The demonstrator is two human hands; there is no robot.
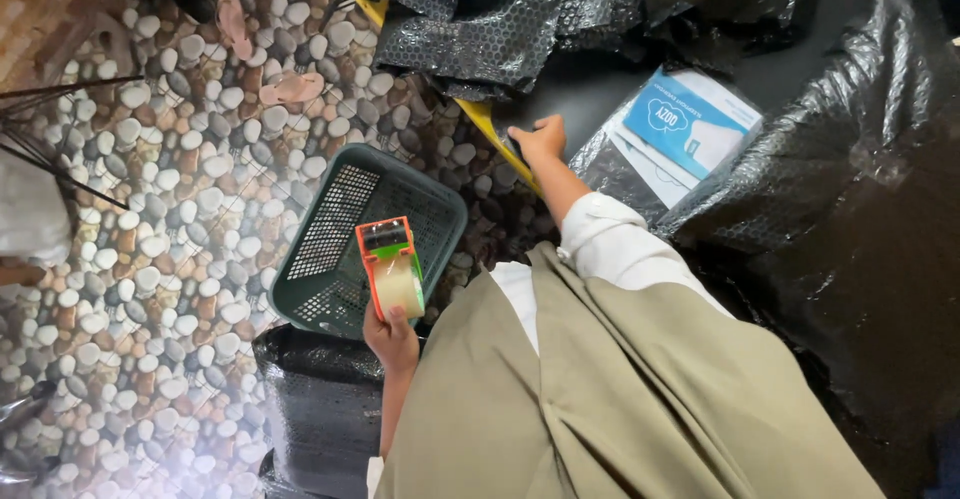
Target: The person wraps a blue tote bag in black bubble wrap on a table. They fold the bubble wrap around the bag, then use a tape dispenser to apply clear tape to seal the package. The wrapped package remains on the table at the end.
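while my left hand (pixel 392 337) grips the tape dispenser (pixel 392 267) from below, fingers wrapped tight round its lower end, the dispenser stands nearly upright in the view, long axis running from my palm up toward the green basket (pixel 440 209). its head end, with the dark slot and green roller part, points away from me and slightly left; the roll of pale tape (pixel 399 291) sits at the lower end just above my fingers. frame is orange plastic, smooth, with green inserts; the tape roll is beige and glossy.

the dispenser is held in the air over the near rim of the basket, not resting on it as far as i can tell. the basket is dark green plastic, rectangular with rounded corners, walls and floor pierced in a fine grid.

my right hand (pixel 541 139) is stretched forward, fingers curled and pressed together at the edge of a yellow strip (pixel 497 131) beside black bubble wrap (pixel 480 39); whether it pinches the strip or the wrap i cannot tell. right sleeve is white, cuffed.

beside that hand lies a flat packet (pixel 685 124), blue and white, in clear film, resting on crinkled black plastic sheet (pixel 860 209). below the basket sits a black wrapped bundle (pixel 320 399), shiny. floor (pixel 160 209) is printed with rounded pebbles, grey, white and brown. pink sandals (pixel 290 89) lie on it, well apart from the basket.
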